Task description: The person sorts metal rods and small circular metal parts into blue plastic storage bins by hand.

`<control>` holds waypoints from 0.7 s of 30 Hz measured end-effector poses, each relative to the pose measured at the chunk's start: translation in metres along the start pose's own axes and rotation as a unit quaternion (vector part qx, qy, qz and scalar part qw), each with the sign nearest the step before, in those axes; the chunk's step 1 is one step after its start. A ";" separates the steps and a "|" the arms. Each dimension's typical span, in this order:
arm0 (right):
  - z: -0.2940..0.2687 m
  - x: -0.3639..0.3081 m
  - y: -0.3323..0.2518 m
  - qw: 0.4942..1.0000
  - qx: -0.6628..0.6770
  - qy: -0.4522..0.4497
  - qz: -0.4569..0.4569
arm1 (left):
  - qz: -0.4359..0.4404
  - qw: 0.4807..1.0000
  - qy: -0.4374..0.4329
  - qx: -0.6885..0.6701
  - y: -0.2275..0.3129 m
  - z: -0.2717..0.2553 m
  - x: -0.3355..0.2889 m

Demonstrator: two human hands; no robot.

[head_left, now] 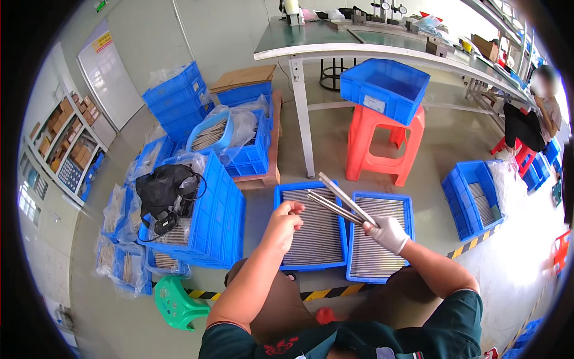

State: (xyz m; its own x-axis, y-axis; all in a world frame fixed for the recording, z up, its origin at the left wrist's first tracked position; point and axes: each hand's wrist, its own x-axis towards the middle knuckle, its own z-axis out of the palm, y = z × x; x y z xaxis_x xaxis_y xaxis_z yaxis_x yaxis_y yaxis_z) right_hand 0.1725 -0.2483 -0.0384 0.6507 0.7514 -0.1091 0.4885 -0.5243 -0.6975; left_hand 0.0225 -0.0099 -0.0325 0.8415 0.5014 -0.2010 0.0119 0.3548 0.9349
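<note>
Now sorting metal rods over trays
Right hand [388, 233] is gripping rods [338, 200]; left hand [286, 218], loosely curled and holding nothing, is hovering over left tray [311, 263].

Blue crate [384, 87] atop red stool [382, 143], perhaps empty.

A small bundle of long, thin grey metal rods [341, 202] sits gripped at its lower end in the gloved right hand [388, 233], slanting up and to the left, its free ends fanned slightly apart above and just right of the bare left hand [286, 218], whose fingers are curled and do not touch it.
</note>
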 end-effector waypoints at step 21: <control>-0.013 -0.028 -0.021 0.978 0.193 0.075 0.033 | 0.005 0.976 -0.126 -0.176 0.029 0.008 -0.022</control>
State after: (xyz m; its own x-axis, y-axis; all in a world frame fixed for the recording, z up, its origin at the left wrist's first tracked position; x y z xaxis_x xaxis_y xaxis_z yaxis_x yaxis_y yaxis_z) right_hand 0.1519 -0.2637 -0.0112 0.7654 0.6388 -0.0778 0.2060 -0.3577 -0.9108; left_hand 0.0081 -0.0168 0.0013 0.9474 0.3117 -0.0728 -0.1458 0.6227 0.7688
